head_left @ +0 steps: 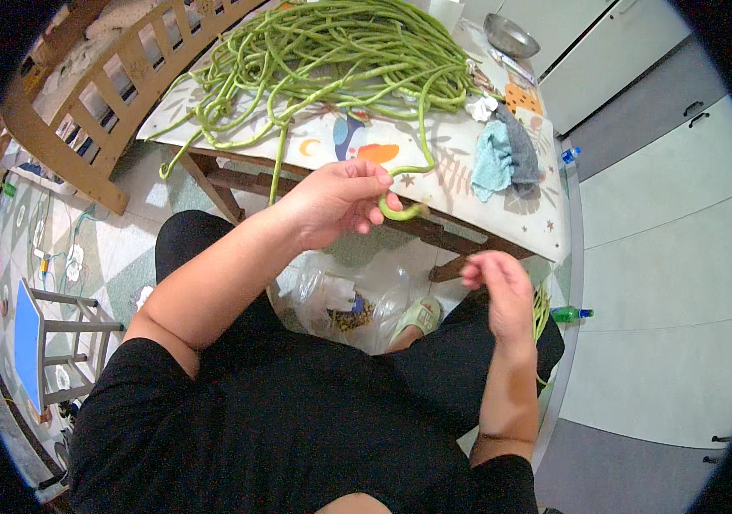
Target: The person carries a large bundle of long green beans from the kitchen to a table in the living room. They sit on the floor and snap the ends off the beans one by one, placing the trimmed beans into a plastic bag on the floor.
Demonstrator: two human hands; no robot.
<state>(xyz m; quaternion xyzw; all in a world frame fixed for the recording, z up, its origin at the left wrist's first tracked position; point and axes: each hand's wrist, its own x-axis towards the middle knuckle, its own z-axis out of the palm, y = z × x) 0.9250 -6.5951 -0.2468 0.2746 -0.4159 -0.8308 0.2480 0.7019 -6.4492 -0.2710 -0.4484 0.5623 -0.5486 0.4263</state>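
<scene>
My left hand [332, 201] is closed, pinching a green long bean [400, 212] between thumb and fingers close to its end. The bean's short tip curls below my fingers, and its length runs up over the table edge toward a big tangled heap of long beans [340, 64]. My right hand [503, 291] hangs apart from the bean, lower and to the right, above my thigh. Its fingers look curled but are smeared by motion, so anything in them is hidden. Beside my right leg, more long beans [541, 313] show in part behind that forearm.
The table [297, 154] has a patterned cover. On its right lie a light-blue cloth [493, 163], a crumpled tissue [481, 108] and a metal bowl [511, 36]. Below are a clear plastic bag [340, 300] and a green bottle [567, 314]. A blue stool [30, 343] stands left.
</scene>
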